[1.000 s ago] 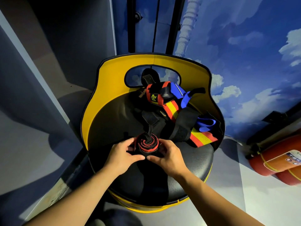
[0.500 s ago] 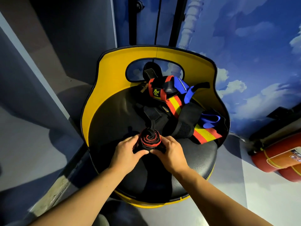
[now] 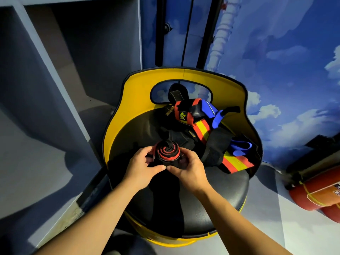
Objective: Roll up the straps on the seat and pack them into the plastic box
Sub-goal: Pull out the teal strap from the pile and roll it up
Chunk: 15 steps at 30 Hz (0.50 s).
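Item: black strap with red edging (image 3: 167,151), wound into a tight spiral coil, held just above the front half of the seat cushion. My left hand (image 3: 141,167) grips its left side, fingers curled round the coil; my right hand (image 3: 189,169) grips the right side, thumb and fingers pinching the outer wrap. The thumbs meet beneath it. A short black tail runs from the coil back toward the pile, so I judge this roll nearly wound but not quite finished.

Remaining stock, unrolled: a heap at the back of the seat, touching the backrest.
- red-yellow-red striped strap (image 3: 217,144), running diagonally from the heap's top toward the right edge of the cushion, its free end lying flat there.
- blue strap (image 3: 239,149), partly under the black webbing, a second blue length higher up by the backrest.
- black webbing (image 3: 214,150), broad, draped over the striped one.
- a further black loop standing in the backrest cut-out.

Progress, as I judge it: one strap close to rolled, several untouched, none packed. The plastic box is not in view; I cannot say where it stands.

Surface: seat (image 3: 211,197), a round black padded cushion with a yellow curved backrest (image 3: 132,100) and a yellow rim below.

Room: grey-blue shelving unit (image 3: 55,74) to the left, its compartments dark; sky-and-cloud painted wall (image 3: 285,61) behind and to the right; black vertical posts behind the backrest; red fire extinguishers (image 3: 318,192) lying on the floor at right.
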Available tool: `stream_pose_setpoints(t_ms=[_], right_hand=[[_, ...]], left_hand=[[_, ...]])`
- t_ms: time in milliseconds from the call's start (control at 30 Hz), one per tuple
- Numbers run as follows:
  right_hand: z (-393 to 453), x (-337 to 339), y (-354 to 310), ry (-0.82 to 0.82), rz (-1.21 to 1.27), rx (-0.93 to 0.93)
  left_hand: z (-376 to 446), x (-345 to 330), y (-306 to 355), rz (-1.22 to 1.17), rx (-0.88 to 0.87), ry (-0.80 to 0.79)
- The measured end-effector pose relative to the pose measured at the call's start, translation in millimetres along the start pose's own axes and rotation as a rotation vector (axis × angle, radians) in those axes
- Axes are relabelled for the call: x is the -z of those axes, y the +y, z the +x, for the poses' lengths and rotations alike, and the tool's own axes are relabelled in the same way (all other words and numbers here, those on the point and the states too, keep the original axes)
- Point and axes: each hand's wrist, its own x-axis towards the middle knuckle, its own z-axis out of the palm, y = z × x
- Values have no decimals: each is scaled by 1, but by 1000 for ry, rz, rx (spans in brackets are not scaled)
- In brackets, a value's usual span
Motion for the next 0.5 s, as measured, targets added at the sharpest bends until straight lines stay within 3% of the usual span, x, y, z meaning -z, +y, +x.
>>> stream_pose_setpoints(t_ms=[233, 500], right_hand=[[34, -38, -26, -28, -26, 91], [63, -107, -29, -174, -141, 94]], left_hand=[[16, 42, -1, -92, -1, 140], [31, 78, -33, 173, 116, 318]])
